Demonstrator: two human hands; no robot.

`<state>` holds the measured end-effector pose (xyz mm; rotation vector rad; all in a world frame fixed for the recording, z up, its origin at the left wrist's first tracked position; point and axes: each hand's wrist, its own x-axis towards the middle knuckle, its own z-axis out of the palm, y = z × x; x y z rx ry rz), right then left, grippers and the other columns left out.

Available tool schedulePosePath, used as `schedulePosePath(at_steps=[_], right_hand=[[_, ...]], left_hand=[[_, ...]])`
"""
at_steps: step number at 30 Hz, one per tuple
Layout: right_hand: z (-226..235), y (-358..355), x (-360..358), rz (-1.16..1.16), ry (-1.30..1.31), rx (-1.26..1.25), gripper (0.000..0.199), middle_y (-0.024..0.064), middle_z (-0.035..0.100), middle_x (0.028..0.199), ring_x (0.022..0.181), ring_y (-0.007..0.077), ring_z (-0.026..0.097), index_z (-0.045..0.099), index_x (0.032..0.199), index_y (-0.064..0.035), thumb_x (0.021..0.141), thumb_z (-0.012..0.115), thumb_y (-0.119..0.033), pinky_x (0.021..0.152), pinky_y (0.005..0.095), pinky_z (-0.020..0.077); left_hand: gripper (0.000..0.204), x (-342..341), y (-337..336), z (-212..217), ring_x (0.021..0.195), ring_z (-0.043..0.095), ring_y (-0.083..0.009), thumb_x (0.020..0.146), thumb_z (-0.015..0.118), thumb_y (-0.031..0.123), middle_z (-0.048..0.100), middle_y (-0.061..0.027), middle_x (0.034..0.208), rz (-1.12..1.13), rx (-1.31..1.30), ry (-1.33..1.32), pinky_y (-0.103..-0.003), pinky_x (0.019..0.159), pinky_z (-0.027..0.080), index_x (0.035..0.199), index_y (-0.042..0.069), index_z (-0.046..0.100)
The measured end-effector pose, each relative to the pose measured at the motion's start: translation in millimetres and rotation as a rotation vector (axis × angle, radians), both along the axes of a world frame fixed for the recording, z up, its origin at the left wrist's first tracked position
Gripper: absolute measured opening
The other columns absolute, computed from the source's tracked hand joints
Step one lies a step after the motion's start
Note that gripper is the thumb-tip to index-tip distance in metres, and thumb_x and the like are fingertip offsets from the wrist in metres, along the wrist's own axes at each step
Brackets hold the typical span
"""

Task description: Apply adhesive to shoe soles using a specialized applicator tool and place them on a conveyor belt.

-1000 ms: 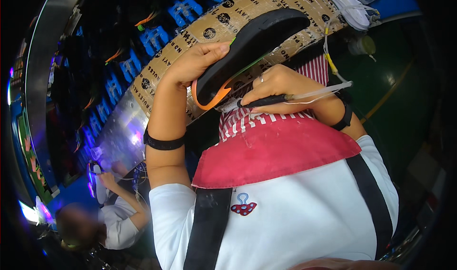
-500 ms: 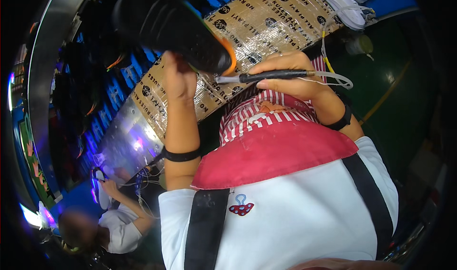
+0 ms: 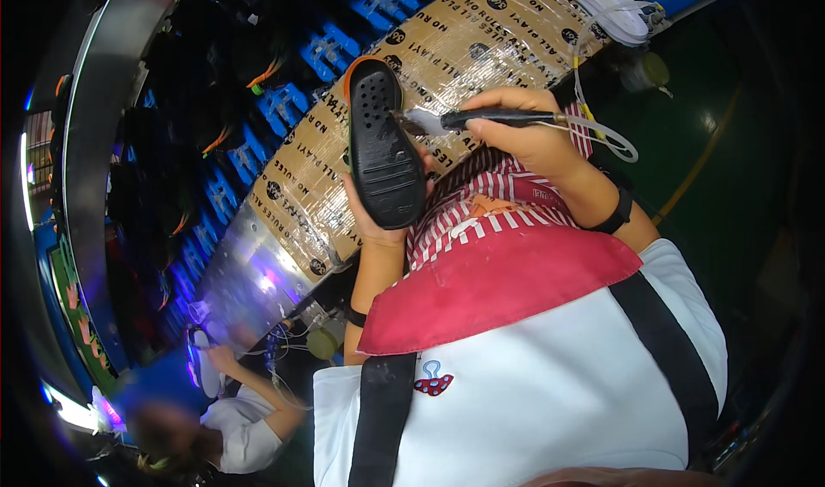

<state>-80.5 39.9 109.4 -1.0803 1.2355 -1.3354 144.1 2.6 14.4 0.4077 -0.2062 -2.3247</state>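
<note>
Two grips: left hand (image 3: 378,221) clasps black sole (image 3: 382,148); right hand (image 3: 524,139) pinches brush tool (image 3: 481,119).

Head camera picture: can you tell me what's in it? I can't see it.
The left hand holds up a black shoe sole with an orange edge, while the right hand points a thin black tool at it. Below is a table covered in printed brown paper.

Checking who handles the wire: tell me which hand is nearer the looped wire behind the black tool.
Right. The right hand grips the black tool, and the looped wire trails just past its knuckles. The left hand holds the black shoe sole, farther away.
</note>
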Motion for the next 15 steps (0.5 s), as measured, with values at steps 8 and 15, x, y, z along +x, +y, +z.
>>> schedulePosePath(at_steps=[8,15], right_hand=[[6,-16,20,-0.157,0.011,-0.062,0.019,0.0016,0.061,0.065,0.049,0.0045,0.054,0.063,0.09,0.0008,0.076,0.064,-0.012,0.042,0.018,0.0423],[-1,-33,22,-0.392,0.422,-0.325,0.019,0.0078,0.062,0.069,0.062,0.0119,0.059,0.063,0.09,0.0001,0.075,0.065,-0.011,0.054,0.0248,0.0451]], left_hand=[[0.081,-37,21,5,0.103,0.051,-0.0387,0.079,0.027,0.065,0.047,-0.0235,0.12,0.016,0.136,0.025,-0.049,0.084,0.046,0.129,0.002,0.036],[0.087,-47,21,4,0.108,0.049,-0.0371,0.075,0.03,0.073,0.047,-0.0197,0.122,-0.16,0.1,0.06,-0.047,0.089,0.043,0.13,0.006,0.037]])
